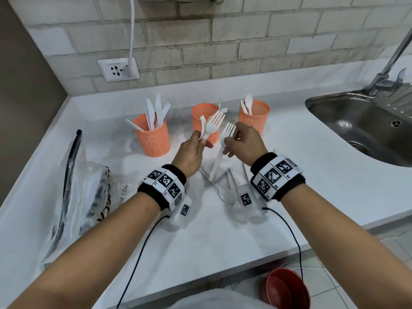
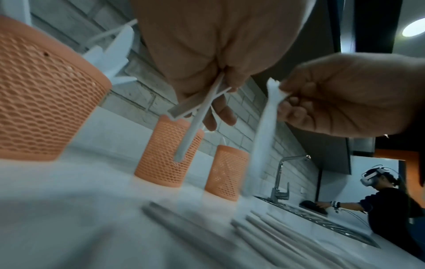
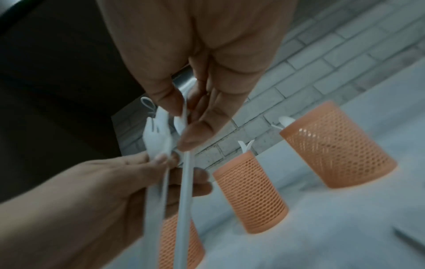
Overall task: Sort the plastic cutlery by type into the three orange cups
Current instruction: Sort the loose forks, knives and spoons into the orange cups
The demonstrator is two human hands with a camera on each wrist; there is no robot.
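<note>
Three orange mesh cups stand in a row at the back of the white counter. The left cup [image 1: 152,139] holds knives, the middle cup [image 1: 204,114] forks, the right cup [image 1: 254,118] spoons. My left hand [image 1: 201,139] pinches two white pieces in front of the middle cup; one is plainly a fork [image 1: 215,124], and their handles [image 2: 200,103] cross below my fingers. Just to its right my right hand [image 1: 229,141] pinches another fork [image 1: 227,131] near its head, with the handle [image 3: 184,191] hanging down. Several loose pieces of cutlery [image 1: 229,190] lie on the counter under my wrists.
A steel sink [image 1: 367,123] with a tap [image 1: 389,68] is set in the counter at the right. A clear plastic bag [image 1: 78,186] lies at the left. A wall socket [image 1: 118,69] with a cable is behind the cups. Another person [image 2: 391,200] works at the sink beyond.
</note>
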